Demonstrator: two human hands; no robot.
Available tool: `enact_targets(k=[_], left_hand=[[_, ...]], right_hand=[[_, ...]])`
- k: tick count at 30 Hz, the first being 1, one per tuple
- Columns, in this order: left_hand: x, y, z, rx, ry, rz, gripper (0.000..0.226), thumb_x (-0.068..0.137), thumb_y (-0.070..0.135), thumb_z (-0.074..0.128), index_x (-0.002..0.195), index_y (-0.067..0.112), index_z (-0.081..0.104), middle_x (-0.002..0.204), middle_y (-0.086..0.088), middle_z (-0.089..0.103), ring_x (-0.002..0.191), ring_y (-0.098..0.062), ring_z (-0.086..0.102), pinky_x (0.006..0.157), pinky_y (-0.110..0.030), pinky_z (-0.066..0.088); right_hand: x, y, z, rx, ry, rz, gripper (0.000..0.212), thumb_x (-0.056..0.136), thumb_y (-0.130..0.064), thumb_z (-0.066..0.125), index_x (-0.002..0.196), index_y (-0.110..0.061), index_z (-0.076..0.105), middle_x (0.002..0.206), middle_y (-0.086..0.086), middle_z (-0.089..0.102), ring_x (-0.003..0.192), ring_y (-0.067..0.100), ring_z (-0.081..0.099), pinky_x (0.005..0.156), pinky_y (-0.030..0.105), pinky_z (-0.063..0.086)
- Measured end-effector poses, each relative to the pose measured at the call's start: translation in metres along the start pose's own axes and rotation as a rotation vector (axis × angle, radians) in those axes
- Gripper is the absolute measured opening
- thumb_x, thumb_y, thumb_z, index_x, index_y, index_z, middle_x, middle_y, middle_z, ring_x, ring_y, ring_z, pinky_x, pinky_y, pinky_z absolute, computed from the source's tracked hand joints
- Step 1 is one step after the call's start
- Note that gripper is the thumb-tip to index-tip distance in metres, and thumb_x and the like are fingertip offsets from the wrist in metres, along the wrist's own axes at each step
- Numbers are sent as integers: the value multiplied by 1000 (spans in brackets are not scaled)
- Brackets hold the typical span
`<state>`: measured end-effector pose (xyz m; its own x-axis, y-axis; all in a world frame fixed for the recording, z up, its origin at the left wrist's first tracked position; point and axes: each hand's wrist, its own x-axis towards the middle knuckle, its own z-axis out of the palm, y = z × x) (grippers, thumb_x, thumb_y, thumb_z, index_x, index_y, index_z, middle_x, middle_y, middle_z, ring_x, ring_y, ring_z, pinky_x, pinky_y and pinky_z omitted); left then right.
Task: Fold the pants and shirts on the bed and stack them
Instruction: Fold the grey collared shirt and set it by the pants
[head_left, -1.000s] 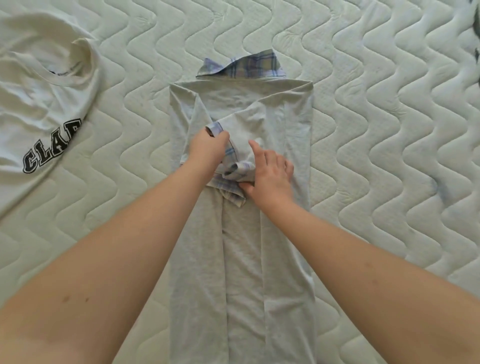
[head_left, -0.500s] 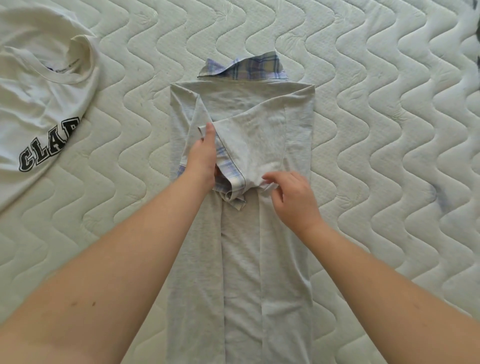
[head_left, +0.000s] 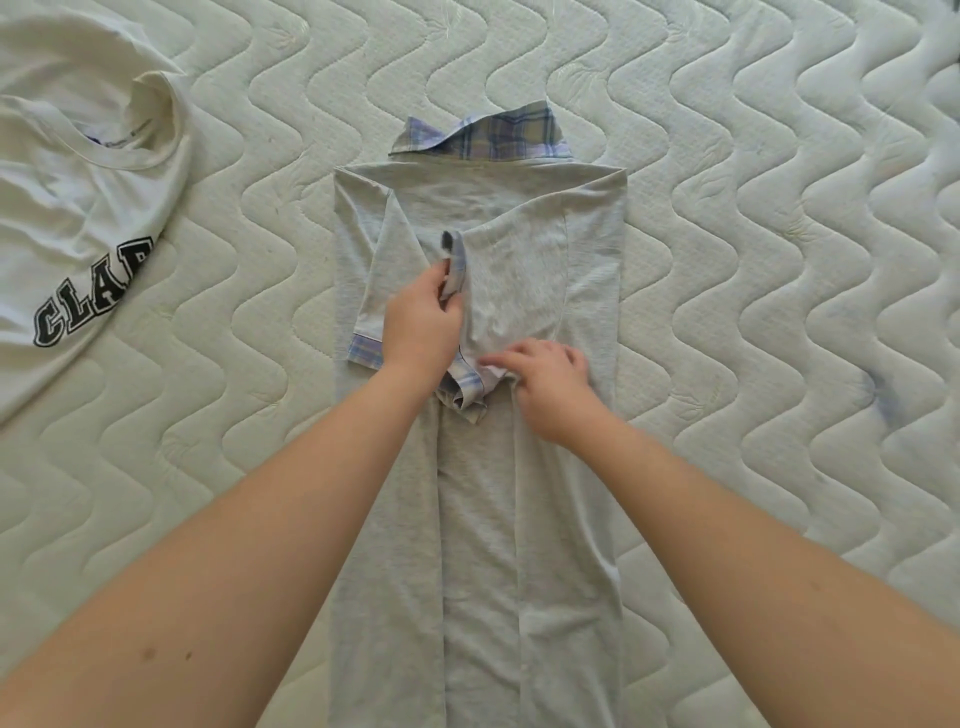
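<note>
A grey shirt (head_left: 478, 545) with a plaid collar (head_left: 488, 136) lies face down along the middle of the bed, both sides folded inward into a long strip. Its right sleeve (head_left: 511, 291) is laid across the back. My left hand (head_left: 422, 322) pinches the plaid-trimmed upper edge of that sleeve. My right hand (head_left: 548, 384) pinches the sleeve's cuff at the centre of the shirt. A white T-shirt (head_left: 78, 218) with black letters lies unfolded at the far left.
The quilted white mattress (head_left: 779, 260) spreads to every side of the shirt. A faint bluish stain (head_left: 883, 400) marks it at the right.
My left hand has slid up and taken the sleeve's upper edge. My right hand stayed low at the cuff, and the sleeve now lies spread flatter across the back.
</note>
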<state>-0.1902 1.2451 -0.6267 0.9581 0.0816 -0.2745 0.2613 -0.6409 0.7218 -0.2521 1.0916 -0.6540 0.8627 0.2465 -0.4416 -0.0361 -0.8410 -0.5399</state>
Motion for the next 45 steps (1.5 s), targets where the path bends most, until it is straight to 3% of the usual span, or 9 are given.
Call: enact_targets(k=[3,8,16,21,27,35,38,41,45], left_hand=[[-14,12,-3,122,-25,242,28,97,13,51,116,21,69,70,14,62,60,-8,54,58,-27,38],[-38,9,6,347,-83,649,31,86,8,62,115,7,73,116,-9,72,100,-27,71,81,-37,57],[-53,-17,25,575,-153,616,36,76,1,74,111,11,73,116,-6,71,106,-29,67,91,-40,52],[-53,-19,27,618,-181,625,39,75,0,73,112,10,72,118,-8,70,110,-30,65,95,-42,51],[-56,-14,36,503,-275,561,52,74,-17,61,125,-4,62,128,-21,62,119,-36,59,89,-43,56],[-58,-15,43,557,-458,434,61,97,-6,35,155,10,23,162,-5,20,149,-19,16,113,-28,31],[-54,-3,34,419,-352,459,36,94,-2,49,128,6,59,128,-8,60,119,-28,55,88,-41,51],[-44,-4,28,280,37,591,21,87,2,63,106,3,71,93,-8,70,87,-28,67,75,-39,53],[-31,-9,43,457,30,332,48,98,23,50,143,7,47,143,-10,52,136,-25,45,113,-38,31]], right_hand=[[4,6,-26,613,246,203,41,92,-1,41,113,-27,65,101,-7,65,99,12,60,95,34,45],[18,10,-50,1127,301,409,32,102,-36,45,121,-16,61,102,0,70,84,7,67,72,20,51],[42,17,-41,521,297,406,34,92,-26,60,126,-18,56,101,-6,64,93,10,60,76,19,38],[70,21,-58,568,424,402,32,92,-38,62,117,-18,61,83,-19,58,79,0,55,70,12,38],[124,20,-84,626,467,487,26,91,-35,65,108,-16,68,100,-6,68,91,10,61,82,24,45],[137,33,-93,191,506,485,23,89,-36,66,105,-19,64,115,1,62,107,22,58,95,36,43],[127,29,-91,132,617,418,30,89,-29,66,110,-12,55,117,7,56,108,26,53,95,37,38],[109,19,-81,96,739,128,22,94,-16,55,114,-7,58,113,11,60,106,30,55,94,40,39],[87,13,-50,-56,572,-117,41,99,-21,48,139,-11,48,136,8,54,128,25,47,107,39,30]])
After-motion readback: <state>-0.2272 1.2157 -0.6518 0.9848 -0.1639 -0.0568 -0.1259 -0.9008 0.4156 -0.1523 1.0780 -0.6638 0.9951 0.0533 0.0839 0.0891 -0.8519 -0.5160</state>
